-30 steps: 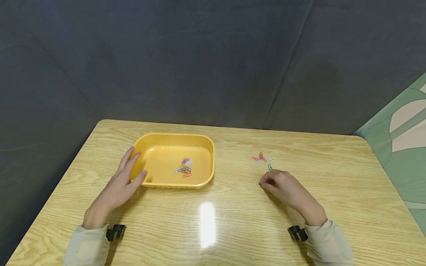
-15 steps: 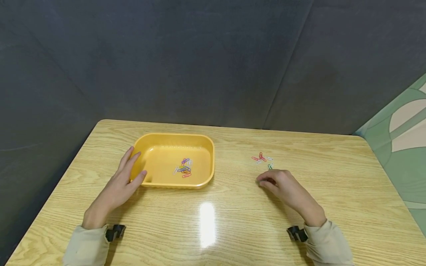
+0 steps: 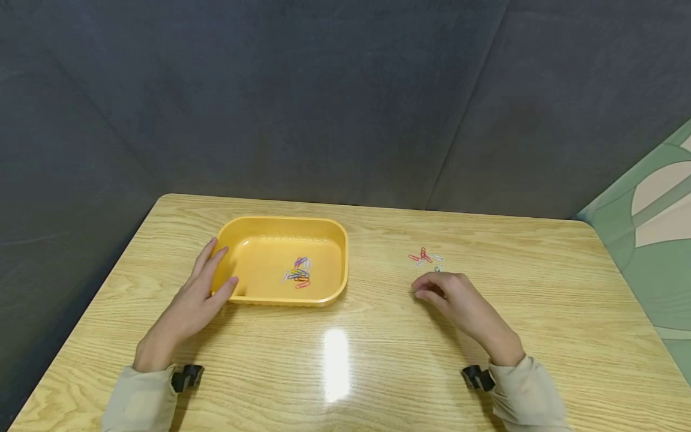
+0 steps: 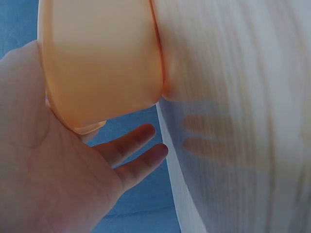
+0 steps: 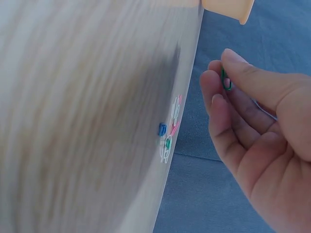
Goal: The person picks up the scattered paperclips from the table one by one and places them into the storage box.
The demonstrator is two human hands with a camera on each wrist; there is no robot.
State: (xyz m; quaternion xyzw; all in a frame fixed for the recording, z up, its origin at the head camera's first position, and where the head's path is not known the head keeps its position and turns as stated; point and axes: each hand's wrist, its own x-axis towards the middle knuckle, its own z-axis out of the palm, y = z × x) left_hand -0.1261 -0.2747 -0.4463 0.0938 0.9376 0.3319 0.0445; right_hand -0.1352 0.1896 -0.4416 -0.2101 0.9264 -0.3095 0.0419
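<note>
1 green paper clip point(image 5: 224, 80) pinched, right of the frame's centre

In the head view, the right hand point(image 3: 459, 300) has its grip clamped on this clip, thumb against fingertip, well apart from the yellow tray point(image 3: 275, 220) at centre left; something so thin could slip out if the pinch slackens. The loose clips point(image 3: 423, 256) lie on the surface point(image 3: 388, 360) just above that hand, so a low knuckle might scatter them. The left hand point(image 3: 197, 297) touches the tray's left end, fingers spread; a hard push could slide it.
</note>
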